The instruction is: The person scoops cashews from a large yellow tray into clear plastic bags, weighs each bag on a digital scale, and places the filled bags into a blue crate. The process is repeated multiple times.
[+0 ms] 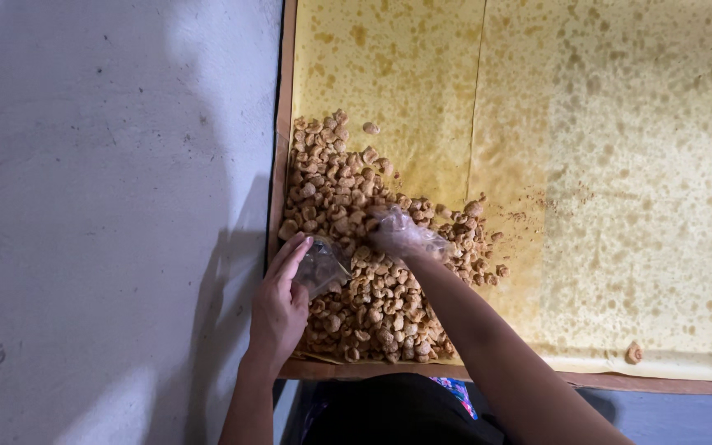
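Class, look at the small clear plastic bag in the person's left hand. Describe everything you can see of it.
The clear plastic bag is small, thin, see-through and crumpled, catching glints of light. The left hand holds it at its near edge, thumb and fingers pinching it. It lies tilted against the left side of the heap of brown fried snack pieces, its mouth seemingly towards them. What it contains cannot be told. The right hand, in a plastic glove, does not touch it.

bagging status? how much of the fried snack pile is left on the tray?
Done: most of the oil-spotted yellow paper lies bare. In hand: left hand holds a small clear bag open at the pile's edge; right hand, in a plastic glove, rests on the fried pieces. Left: the heap and one stray piece.
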